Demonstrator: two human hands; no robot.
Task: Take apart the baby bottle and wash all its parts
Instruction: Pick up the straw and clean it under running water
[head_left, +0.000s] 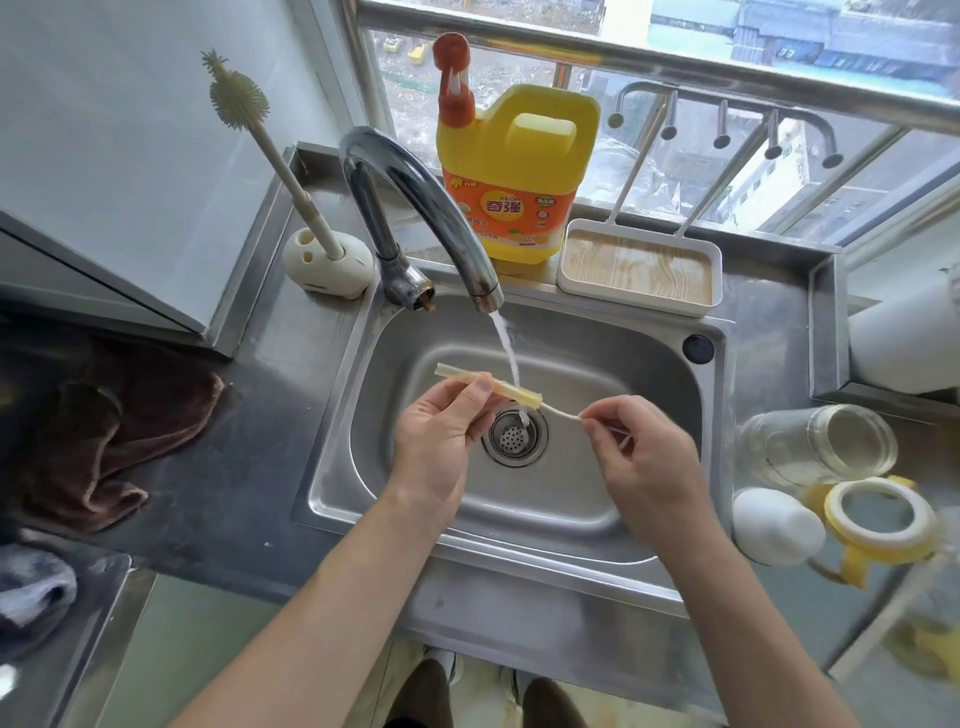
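- Head view: the left hand's (441, 441) fingers (480, 387) are curled and pinch the pale yellow straw (524, 394) near its middle. The right hand's (644, 457) fingertips (589, 418) pinch a thin white cleaning stem (563, 413) that enters the straw's right end.
- Straw and stem are held over the drain (514, 436), and the water stream (504, 338) from the faucet (415, 192) lands on the straw.
- On the counter right of the sink (649, 364) lie the clear bottle body (815, 447) on its side, a white domed piece (774, 525) and the yellow handled collar (878, 525), all separate.
- Judgement: disassembly looks finished and the straw is being washed. Whether the counter parts are already washed cannot be told.
- Farther out, the detergent jug (514, 171) stands behind the faucet and the big bottle brush (291, 171) stands in its holder at far left, so scrubbing the body may still be ahead.
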